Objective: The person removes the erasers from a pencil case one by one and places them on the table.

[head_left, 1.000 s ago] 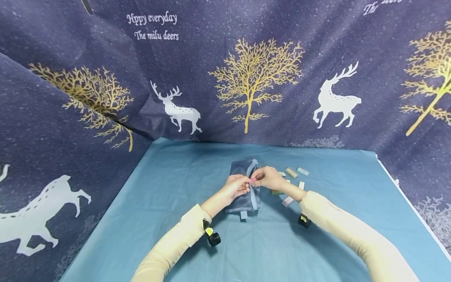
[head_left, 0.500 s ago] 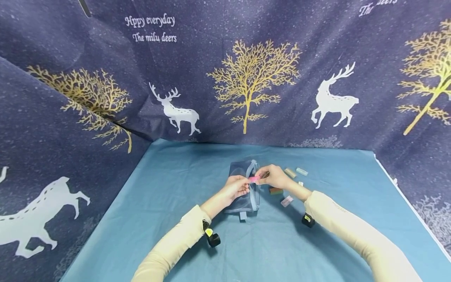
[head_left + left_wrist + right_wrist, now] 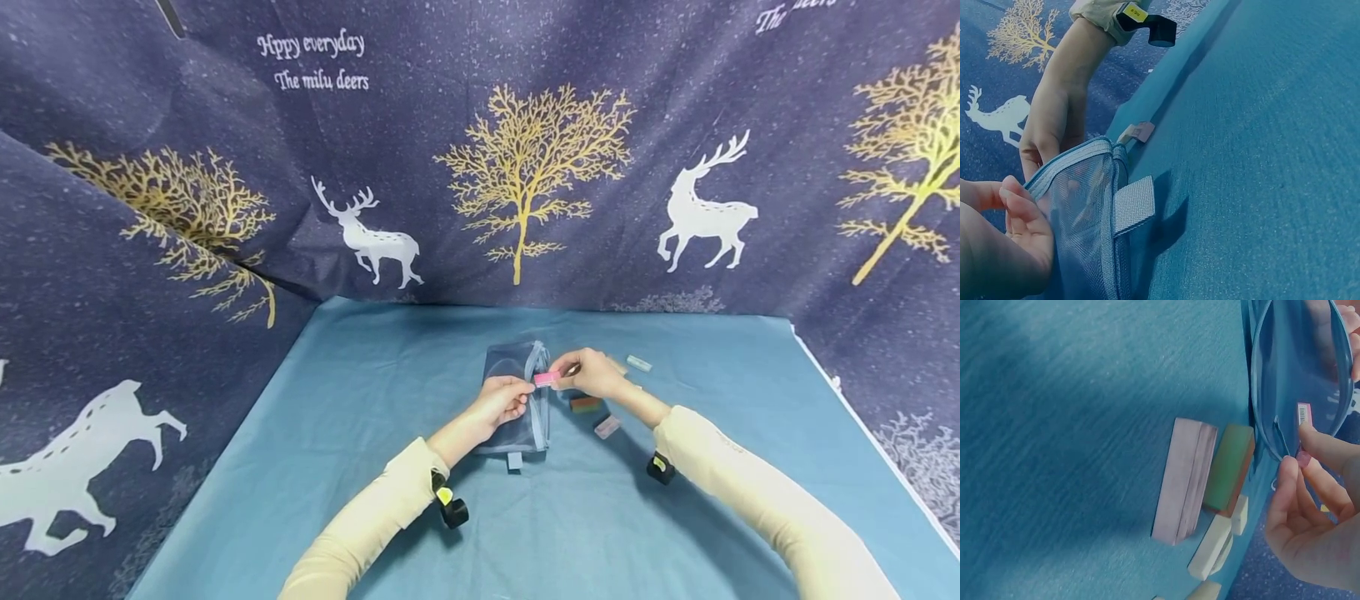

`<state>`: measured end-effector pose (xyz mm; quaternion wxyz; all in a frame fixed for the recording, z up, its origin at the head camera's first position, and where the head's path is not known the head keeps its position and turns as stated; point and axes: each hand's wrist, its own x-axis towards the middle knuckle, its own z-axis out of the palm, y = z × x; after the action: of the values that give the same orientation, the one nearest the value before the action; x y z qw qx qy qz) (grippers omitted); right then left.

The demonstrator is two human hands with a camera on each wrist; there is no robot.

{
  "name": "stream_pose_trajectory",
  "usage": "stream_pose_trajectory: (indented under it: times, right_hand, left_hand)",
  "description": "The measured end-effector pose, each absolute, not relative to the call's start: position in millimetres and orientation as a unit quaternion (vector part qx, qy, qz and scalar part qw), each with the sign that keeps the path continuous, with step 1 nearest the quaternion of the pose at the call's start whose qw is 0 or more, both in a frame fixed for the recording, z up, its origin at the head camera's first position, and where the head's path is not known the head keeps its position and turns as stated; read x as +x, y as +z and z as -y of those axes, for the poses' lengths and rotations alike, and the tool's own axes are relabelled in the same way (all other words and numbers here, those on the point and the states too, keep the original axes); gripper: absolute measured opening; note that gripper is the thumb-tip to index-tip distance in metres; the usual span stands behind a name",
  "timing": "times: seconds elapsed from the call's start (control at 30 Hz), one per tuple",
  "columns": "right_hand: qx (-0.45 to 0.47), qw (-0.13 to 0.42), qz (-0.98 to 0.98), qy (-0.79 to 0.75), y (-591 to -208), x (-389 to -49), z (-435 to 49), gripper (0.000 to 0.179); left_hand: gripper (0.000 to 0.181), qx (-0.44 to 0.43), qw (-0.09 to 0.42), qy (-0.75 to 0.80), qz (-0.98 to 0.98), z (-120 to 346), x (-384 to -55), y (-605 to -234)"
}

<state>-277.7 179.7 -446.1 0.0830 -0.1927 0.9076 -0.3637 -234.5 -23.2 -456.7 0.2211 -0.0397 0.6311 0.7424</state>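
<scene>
A blue mesh zip pouch (image 3: 515, 427) lies on the blue cloth, its mouth gaping toward the right in the right wrist view. My left hand (image 3: 501, 402) pinches the zipped edge of the pouch between thumb and finger. Just at that opening, my right hand (image 3: 592, 372) grips a small pink eraser (image 3: 546, 379) by one end. A white barcode label (image 3: 1302, 414) shows on the eraser in the right wrist view. The pouch's grey fabric tab (image 3: 1135, 206) sticks out from its near end.
Right of the pouch lie a green-and-orange block (image 3: 1230, 469), a pale purple block (image 3: 1184, 481) and several whitish blocks (image 3: 1211, 547). A pale block (image 3: 639, 363) lies farther back. A dark deer-print curtain (image 3: 465, 167) hangs behind the table.
My right hand has shifted right with the pink eraser, which now shows more clearly between the two hands. My left hand stays at the pouch's edge. The head view has turned slightly.
</scene>
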Motion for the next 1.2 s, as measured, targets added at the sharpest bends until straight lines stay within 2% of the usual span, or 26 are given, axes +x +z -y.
stream_pose_trajectory:
  times: [0.57,1.2]
  right_hand:
    - [-0.184,0.058,-0.915,-0.354,-444,-277,-189,0.020]
    - [-0.153,0.067,-0.918,-0.360,-436,-276,-207,0.022]
  left_hand:
    - [0.007,-0.039,0.225,0.734,-0.639,23,-235,-459]
    - [0.009,-0.030,0.228,0.732,-0.642,26,-239,-457]
